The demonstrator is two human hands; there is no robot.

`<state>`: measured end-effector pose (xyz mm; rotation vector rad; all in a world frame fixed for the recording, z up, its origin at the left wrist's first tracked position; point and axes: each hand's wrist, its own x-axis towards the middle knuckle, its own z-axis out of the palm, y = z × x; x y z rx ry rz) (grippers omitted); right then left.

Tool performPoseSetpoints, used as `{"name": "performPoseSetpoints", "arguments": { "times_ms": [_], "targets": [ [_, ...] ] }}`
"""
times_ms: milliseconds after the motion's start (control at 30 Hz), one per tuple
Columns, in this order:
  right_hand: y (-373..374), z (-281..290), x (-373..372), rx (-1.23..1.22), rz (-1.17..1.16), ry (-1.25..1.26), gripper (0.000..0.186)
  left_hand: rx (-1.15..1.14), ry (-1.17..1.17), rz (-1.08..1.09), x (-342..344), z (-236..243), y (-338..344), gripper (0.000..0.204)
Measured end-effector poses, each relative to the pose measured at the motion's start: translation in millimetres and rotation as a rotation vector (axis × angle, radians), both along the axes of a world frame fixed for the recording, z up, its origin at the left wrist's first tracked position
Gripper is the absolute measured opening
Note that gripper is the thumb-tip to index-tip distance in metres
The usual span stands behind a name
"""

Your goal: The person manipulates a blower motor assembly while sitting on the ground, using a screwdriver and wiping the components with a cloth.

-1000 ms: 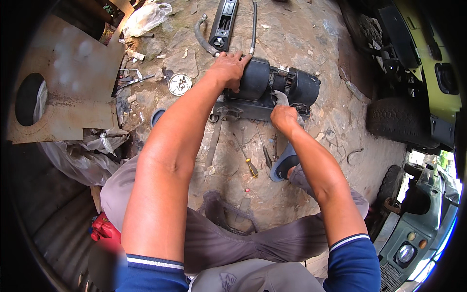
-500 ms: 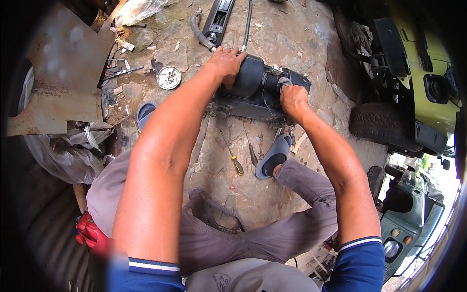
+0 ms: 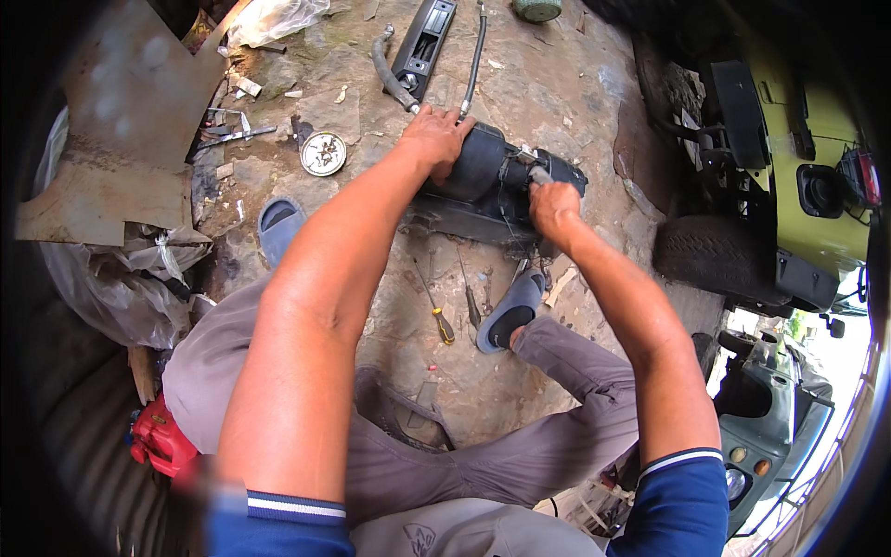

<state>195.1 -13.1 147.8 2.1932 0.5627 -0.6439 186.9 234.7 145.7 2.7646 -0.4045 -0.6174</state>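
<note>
A black plastic housing (image 3: 477, 160) with a rounded drum-like part lies on the stone ground in front of me. My left hand (image 3: 432, 141) is wrapped over its left end, with the fingers on the far side and the thumb on the near side. At the middle of the housing, beside a small metal fitting (image 3: 527, 151), my right hand (image 3: 555, 206) is closed. A bit of what looks like a grey rag (image 3: 539, 174) sticks out of its fingers, pressed against the housing. Most of the rag is hidden.
Beyond the housing lie a hose (image 3: 383, 65), a black panel (image 3: 422, 46) and a thin pipe (image 3: 477, 58). A round tin (image 3: 323, 153) of small parts sits left. Nearer are a yellow-handled screwdriver (image 3: 444, 327) and sandals (image 3: 513, 311). A green vehicle (image 3: 821, 111) stands right.
The whole view has shifted a little, so the housing and the ground things appear lower. Both hands keep their places on the housing, and the rag still shows in my right hand.
</note>
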Motion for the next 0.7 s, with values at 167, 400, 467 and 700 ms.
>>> {"name": "performPoseSetpoints", "arguments": {
  "times_ms": [167, 400, 467, 700],
  "targets": [
    [-8.3, 42.1, 35.6, -0.048, 0.214, 0.053, 0.027, -0.01, -0.011, -0.017, -0.8, 1.3, -0.4, 0.12],
    [-63.5, 129.6, 101.0, 0.004, 0.099, -0.217, 0.05, -0.037, -0.119, 0.011, -10.4, -7.3, 3.2, 0.118],
    [-62.2, 171.8, 89.9, 0.205, -0.042, -0.116, 0.053, -0.026, -0.107, 0.01, -9.0, -5.0, 0.2, 0.122],
    [-40.5, 92.4, 19.3, 1.031, -0.529, -0.074, 0.057, 0.033, -0.055, -0.034, -6.8, 11.7, -3.1, 0.119]
  ]
}}
